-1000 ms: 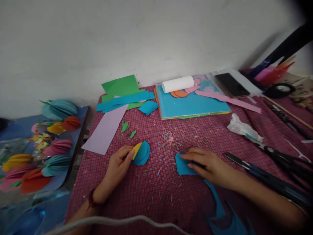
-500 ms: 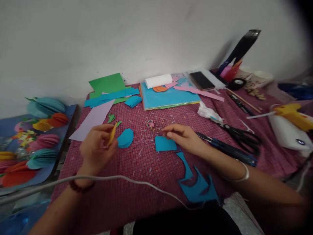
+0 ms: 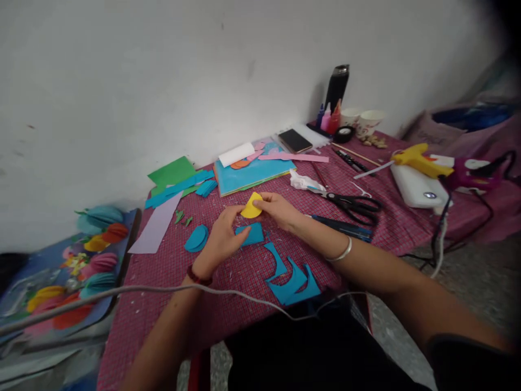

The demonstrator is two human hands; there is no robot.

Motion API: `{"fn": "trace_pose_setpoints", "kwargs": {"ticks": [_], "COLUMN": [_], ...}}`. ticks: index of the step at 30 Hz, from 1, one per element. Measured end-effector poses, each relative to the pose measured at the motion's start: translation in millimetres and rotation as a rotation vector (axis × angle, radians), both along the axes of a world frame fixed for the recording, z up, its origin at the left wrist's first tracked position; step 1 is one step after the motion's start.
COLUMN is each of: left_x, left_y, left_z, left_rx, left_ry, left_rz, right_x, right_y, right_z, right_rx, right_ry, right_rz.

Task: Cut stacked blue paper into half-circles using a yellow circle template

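Observation:
A folded piece of yellow paper point(image 3: 251, 207), rounded along its lower edge, is pinched between the thumb and fingers of my right hand point(image 3: 279, 210). My left hand point(image 3: 222, 236) is just left of it, thumb spread away from the fingers, its fingertips close to the paper's left edge; whether they touch it I cannot tell. Below both hands lies a blue paper rectangle point(image 3: 254, 233), partly covered by my left thumb. Blue paper rounds point(image 3: 197, 238) rest left of my left hand. Blue cut-out scraps point(image 3: 295, 285) lie nearer my body.
Black scissors point(image 3: 354, 206), a blue-handled tool point(image 3: 345, 227) and a yellow glue gun point(image 3: 419, 157) lie at right. A white cable point(image 3: 203, 289) crosses in front. Coloured paper sheets point(image 3: 252, 178) lie at the back. Paper balls sit on a blue board point(image 3: 126, 239) at left.
The yellow paper has gone from my left hand to my right hand. Both hands have come together near the table's middle, and the view has shifted.

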State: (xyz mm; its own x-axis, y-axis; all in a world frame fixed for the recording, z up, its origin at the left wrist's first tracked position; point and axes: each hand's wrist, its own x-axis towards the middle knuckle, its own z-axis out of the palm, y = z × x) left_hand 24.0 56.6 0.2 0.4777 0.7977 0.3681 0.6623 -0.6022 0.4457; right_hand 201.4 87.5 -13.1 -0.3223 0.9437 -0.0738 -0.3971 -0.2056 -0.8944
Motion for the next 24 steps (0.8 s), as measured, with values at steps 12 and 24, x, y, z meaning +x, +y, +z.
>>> {"fn": "trace_pose_setpoints", "kwargs": {"ticks": [12, 24], "left_x": [-29, -28], "left_y": [8, 4], "left_z": [-42.6, -48.6], "left_rx": [-0.246, -0.119], "left_ry": [-0.051, -0.114], "left_rz": [-0.113, 0.037], "right_x": [9, 18], "right_y": [10, 9], "right_z": [-8.0, -5.5], "right_rx": [0.109, 0.053], "right_ry": [-0.152, -0.097], "right_rz": [-0.047, 0.011]}}
